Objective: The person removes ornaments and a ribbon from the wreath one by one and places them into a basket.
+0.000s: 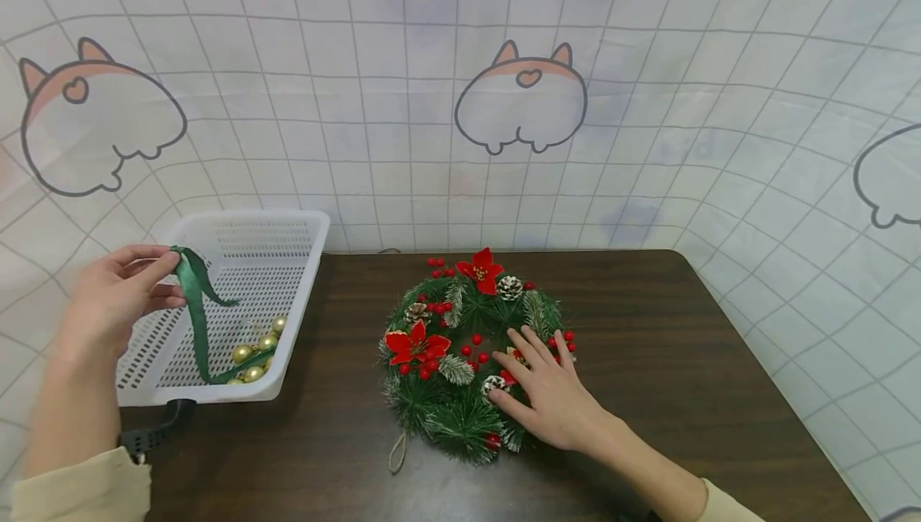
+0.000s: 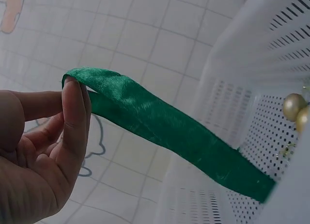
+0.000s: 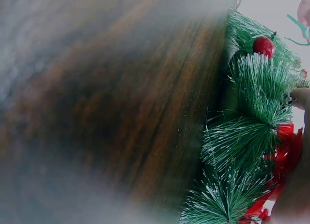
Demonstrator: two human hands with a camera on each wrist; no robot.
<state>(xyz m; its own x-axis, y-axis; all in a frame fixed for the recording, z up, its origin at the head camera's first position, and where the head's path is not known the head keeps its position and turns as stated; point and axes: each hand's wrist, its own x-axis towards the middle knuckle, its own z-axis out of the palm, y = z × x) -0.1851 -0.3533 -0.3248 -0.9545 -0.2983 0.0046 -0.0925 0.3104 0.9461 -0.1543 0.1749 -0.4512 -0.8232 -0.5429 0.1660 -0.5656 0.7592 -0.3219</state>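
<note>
A green satin ribbon (image 1: pixel 197 310) hangs from my left hand (image 1: pixel 122 290), pinched between thumb and fingers above the white basket (image 1: pixel 316 266). In the left wrist view the ribbon (image 2: pixel 164 122) loops over the fingertips and runs down into the basket. My right hand (image 1: pixel 557 394) rests with spread fingers on the right side of a Christmas wreath (image 1: pixel 460 418). The wreath bears red poinsettias (image 1: pixel 417 344), pinecones (image 1: pixel 510 288), red berries and frosted sprigs. The right wrist view shows its green needles (image 3: pixel 242 141) close up, with only part of the hand at the edge.
Several gold balls (image 1: pixel 253 374) lie in the basket beside the ribbon's lower end. A twine loop (image 1: pixel 397 453) sticks out from the wreath's front edge onto the dark wooden table (image 1: pixel 345 442). Behind stands a white gridded backdrop (image 1: pixel 403 146) with cartoon drawings.
</note>
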